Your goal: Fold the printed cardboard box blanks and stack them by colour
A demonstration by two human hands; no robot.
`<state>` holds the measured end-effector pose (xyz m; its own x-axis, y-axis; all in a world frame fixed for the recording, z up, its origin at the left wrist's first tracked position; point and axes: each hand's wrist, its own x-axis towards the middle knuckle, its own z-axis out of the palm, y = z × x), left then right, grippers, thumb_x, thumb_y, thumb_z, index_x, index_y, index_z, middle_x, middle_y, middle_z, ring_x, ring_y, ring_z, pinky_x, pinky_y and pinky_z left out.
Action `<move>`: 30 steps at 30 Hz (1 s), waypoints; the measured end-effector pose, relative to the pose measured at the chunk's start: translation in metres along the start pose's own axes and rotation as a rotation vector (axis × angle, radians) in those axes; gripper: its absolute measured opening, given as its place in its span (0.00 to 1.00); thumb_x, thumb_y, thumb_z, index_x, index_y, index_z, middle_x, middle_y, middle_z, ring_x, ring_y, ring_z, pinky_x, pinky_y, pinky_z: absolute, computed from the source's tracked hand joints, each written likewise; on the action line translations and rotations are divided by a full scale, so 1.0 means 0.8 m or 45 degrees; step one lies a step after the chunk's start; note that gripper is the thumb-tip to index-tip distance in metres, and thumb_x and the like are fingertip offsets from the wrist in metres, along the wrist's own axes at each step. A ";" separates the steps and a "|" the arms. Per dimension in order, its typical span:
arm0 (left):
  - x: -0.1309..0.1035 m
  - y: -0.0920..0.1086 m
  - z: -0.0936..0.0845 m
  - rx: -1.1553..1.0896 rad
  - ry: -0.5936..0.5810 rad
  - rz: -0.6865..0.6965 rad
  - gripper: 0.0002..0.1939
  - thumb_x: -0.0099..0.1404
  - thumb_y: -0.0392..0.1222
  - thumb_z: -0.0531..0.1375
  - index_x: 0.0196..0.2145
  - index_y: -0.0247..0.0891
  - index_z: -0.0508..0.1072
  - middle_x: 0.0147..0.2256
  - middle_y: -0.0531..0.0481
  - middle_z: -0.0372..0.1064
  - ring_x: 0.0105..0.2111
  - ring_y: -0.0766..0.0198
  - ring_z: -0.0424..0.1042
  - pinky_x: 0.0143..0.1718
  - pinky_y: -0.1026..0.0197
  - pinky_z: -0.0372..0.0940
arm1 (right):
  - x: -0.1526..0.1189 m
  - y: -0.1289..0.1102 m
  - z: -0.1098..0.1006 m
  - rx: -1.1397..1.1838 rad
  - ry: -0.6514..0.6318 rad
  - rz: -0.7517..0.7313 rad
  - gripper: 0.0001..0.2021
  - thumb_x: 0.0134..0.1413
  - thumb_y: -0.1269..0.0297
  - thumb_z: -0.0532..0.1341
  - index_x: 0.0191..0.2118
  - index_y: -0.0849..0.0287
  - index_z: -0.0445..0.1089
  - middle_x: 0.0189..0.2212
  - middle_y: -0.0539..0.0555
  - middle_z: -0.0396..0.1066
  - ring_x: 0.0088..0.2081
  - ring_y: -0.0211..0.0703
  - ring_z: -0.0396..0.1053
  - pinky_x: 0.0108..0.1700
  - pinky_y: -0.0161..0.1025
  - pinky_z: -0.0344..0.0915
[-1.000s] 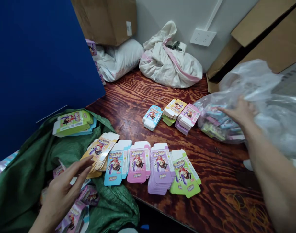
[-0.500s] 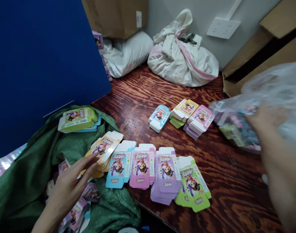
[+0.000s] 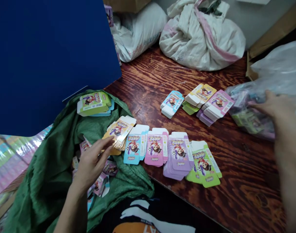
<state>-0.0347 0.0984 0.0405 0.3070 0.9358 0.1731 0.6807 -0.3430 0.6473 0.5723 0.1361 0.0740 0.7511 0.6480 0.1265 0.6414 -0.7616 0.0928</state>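
My left hand (image 3: pixel 93 161) hovers over the green sack (image 3: pixel 133 181), fingers loosely apart, fingertips at the edge of a stack of flat orange cartons (image 3: pixel 121 129). Whether they touch it I cannot tell. To the right lie flattened blue cartons (image 3: pixel 133 145), pink cartons (image 3: pixel 155 145), a thick purple stack (image 3: pixel 178 155) and fanned green cartons (image 3: pixel 203 165). At the far right my right hand (image 3: pixel 278 108), slightly blurred, rests against a clear plastic bag (image 3: pixel 242 89) of small colourful packs. Its visible fingers are spread; some are hidden.
Farther back lie a blue carton (image 3: pixel 172 103), orange cartons (image 3: pixel 202 94) and pink cartons (image 3: pixel 218 103). Green cartons (image 3: pixel 96 100) sit on the sack. White sacks (image 3: pixel 201 38) stand against the wall. A blue panel (image 3: pixel 53 64) blocks the left side.
The view has tilted down and shifted left, so the table things appear higher and farther right. My right hand shifts against the plastic bag. My left hand stays beside the orange cartons.
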 end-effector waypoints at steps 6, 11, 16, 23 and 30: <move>-0.026 -0.001 0.003 -0.144 0.024 -0.048 0.17 0.71 0.50 0.58 0.47 0.37 0.79 0.40 0.44 0.82 0.40 0.56 0.81 0.46 0.56 0.75 | -0.147 -0.023 -0.032 0.461 0.085 -0.395 0.30 0.68 0.50 0.59 0.61 0.75 0.70 0.57 0.79 0.71 0.59 0.65 0.68 0.54 0.59 0.60; -0.042 0.043 0.043 -0.426 -0.214 0.200 0.13 0.74 0.43 0.56 0.50 0.37 0.77 0.41 0.44 0.81 0.41 0.60 0.80 0.46 0.60 0.73 | -0.286 -0.070 0.014 0.674 -0.424 -1.286 0.38 0.54 0.53 0.69 0.69 0.53 0.61 0.67 0.62 0.64 0.66 0.63 0.61 0.63 0.59 0.61; -0.089 0.056 0.107 -0.437 -0.802 0.369 0.14 0.76 0.41 0.53 0.50 0.38 0.77 0.43 0.43 0.80 0.43 0.60 0.79 0.47 0.61 0.70 | -0.333 -0.103 0.043 0.314 -0.360 -1.292 0.40 0.46 0.62 0.72 0.66 0.58 0.62 0.60 0.68 0.68 0.61 0.68 0.64 0.57 0.59 0.64; -0.119 0.029 0.136 -0.297 -1.021 0.096 0.13 0.69 0.35 0.60 0.49 0.35 0.77 0.48 0.40 0.79 0.47 0.53 0.78 0.51 0.55 0.68 | -0.330 -0.086 0.030 0.345 0.086 -1.258 0.08 0.58 0.61 0.65 0.42 0.57 0.73 0.39 0.62 0.71 0.41 0.58 0.66 0.40 0.49 0.61; -0.092 0.089 0.094 -1.111 -0.716 -0.127 0.24 0.66 0.52 0.66 0.57 0.41 0.74 0.57 0.42 0.73 0.54 0.53 0.72 0.55 0.55 0.67 | -0.392 -0.062 -0.050 1.035 0.033 -1.252 0.10 0.68 0.55 0.60 0.35 0.52 0.70 0.33 0.54 0.74 0.39 0.53 0.68 0.43 0.49 0.59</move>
<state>0.0416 -0.0007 0.0179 0.6939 0.7071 -0.1362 0.0714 0.1207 0.9901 0.2986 -0.0302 0.0690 -0.0899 0.9253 0.3685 0.8411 0.2687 -0.4695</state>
